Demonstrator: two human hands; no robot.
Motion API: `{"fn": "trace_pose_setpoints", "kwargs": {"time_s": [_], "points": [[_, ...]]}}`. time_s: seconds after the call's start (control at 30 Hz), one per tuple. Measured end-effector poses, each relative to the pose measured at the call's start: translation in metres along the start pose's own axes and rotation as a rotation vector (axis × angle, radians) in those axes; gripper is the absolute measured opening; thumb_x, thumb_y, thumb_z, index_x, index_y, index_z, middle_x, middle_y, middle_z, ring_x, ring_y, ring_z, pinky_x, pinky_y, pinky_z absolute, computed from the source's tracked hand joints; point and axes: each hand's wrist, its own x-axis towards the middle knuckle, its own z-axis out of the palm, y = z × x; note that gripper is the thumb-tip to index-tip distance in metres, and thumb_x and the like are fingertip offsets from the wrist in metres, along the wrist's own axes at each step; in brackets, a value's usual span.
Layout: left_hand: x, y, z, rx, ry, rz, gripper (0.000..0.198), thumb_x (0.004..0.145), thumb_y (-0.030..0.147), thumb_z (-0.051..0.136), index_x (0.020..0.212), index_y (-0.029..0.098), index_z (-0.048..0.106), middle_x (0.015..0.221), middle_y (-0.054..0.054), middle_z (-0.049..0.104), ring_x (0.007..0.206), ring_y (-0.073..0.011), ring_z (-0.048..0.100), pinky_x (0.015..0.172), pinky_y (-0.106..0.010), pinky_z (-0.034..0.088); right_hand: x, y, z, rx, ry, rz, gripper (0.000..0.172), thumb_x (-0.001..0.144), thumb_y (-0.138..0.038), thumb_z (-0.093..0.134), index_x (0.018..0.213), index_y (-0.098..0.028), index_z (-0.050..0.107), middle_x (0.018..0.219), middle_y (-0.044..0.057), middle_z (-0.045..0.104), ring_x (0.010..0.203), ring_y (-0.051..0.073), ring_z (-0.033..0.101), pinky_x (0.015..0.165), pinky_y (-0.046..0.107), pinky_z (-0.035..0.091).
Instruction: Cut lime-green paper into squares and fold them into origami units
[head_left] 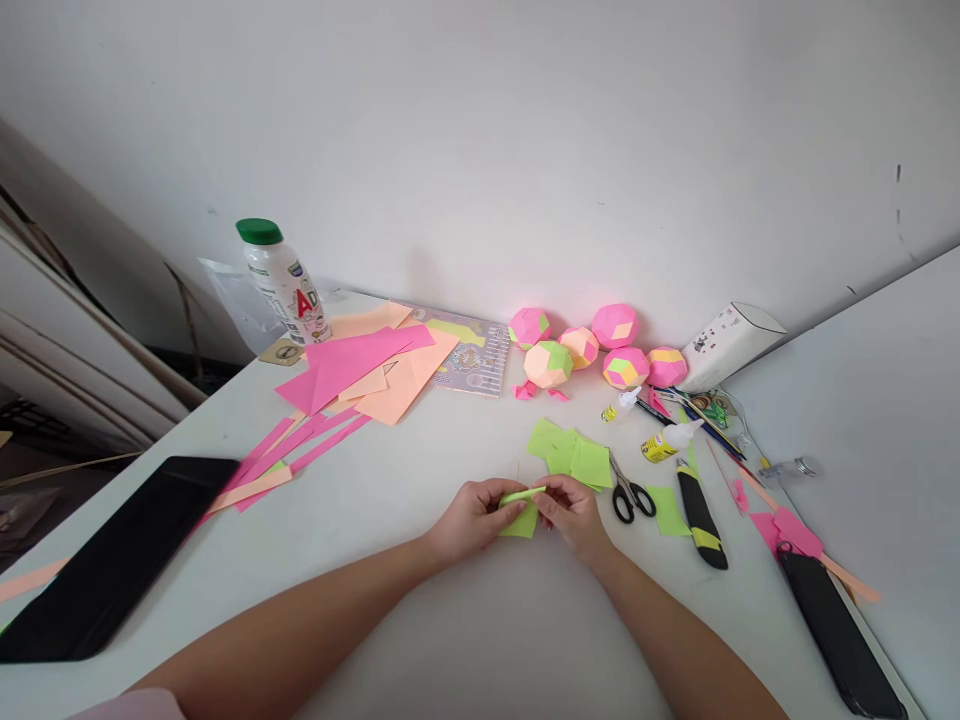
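Between my two hands is a small piece of green paper (525,521), with a folded edge along its top. My left hand (472,518) pinches the left end of that fold between thumb and fingers. At the other end, my right hand (574,515) grips the fold with its thumb and forefinger. Several green paper squares (590,462) lie just beyond my right hand. Beside them rest scissors (632,500) with black handles, and another green square (667,510) lies to their right.
Pink paper sheets (352,362) and a ruler-edged notebook (480,350) lie at back left, near a green-capped bottle (289,285). Several paper balls (615,326) sit by the wall. Rightward are glue bottles (664,443), a utility knife (701,515) and a phone (840,630). A black tablet (112,560) lies left.
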Motion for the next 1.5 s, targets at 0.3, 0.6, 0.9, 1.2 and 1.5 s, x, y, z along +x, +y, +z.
{"fn": "trace_pose_setpoints", "kwargs": {"time_s": [0.3,0.6,0.9,1.2,1.5], "points": [[-0.0008,0.0037,0.0016,-0.025,-0.046,0.035,0.038,0.084,0.045,0.053,0.103,0.015,0.067,0.075,-0.003,0.063,0.058,-0.0098,0.045,0.050,-0.020,0.034,0.0004,0.0019,-0.0005,0.008,-0.001,0.017,0.025,0.071,-0.041,0.071,0.077,-0.018,0.064,0.054,-0.003,0.054,0.044,0.010,0.048,0.042,0.023,0.040],[-0.0014,0.0042,0.0003,0.022,-0.075,0.004,0.042,0.084,0.051,0.049,0.087,0.013,0.066,0.058,0.003,0.046,0.048,-0.0066,0.032,0.044,-0.019,0.025,-0.0007,-0.0006,0.0001,0.004,0.000,0.027,0.025,0.071,-0.042,0.071,0.075,-0.018,0.063,0.054,-0.004,0.054,0.045,0.010,0.047,0.042,0.023,0.040],[-0.0012,0.0020,0.0000,0.022,-0.079,-0.023,0.045,0.082,0.055,0.050,0.087,0.013,0.065,0.056,0.004,0.045,0.046,-0.0065,0.034,0.042,-0.019,0.028,-0.0001,-0.0009,0.0009,0.002,-0.004,0.021,0.026,0.072,-0.043,0.070,0.074,-0.019,0.062,0.053,-0.004,0.053,0.044,0.010,0.047,0.042,0.023,0.040],[-0.0004,0.0008,-0.0013,0.019,-0.098,-0.029,0.046,0.082,0.056,0.050,0.086,0.013,0.064,0.056,0.004,0.045,0.044,-0.0054,0.034,0.041,-0.018,0.029,-0.0009,-0.0025,0.0011,0.009,-0.007,0.024,0.026,0.072,-0.043,0.069,0.073,-0.019,0.062,0.053,-0.004,0.053,0.045,0.010,0.047,0.043,0.023,0.040],[-0.0004,0.0009,-0.0032,-0.013,-0.106,-0.073,0.046,0.079,0.058,0.053,0.082,0.013,0.062,0.055,0.005,0.045,0.043,-0.0054,0.034,0.041,-0.018,0.028,0.0000,-0.0048,0.0001,0.041,0.022,0.034,0.026,0.069,-0.042,0.072,0.069,-0.019,0.060,0.049,-0.004,0.053,0.042,0.010,0.046,0.042,0.023,0.039]]}}
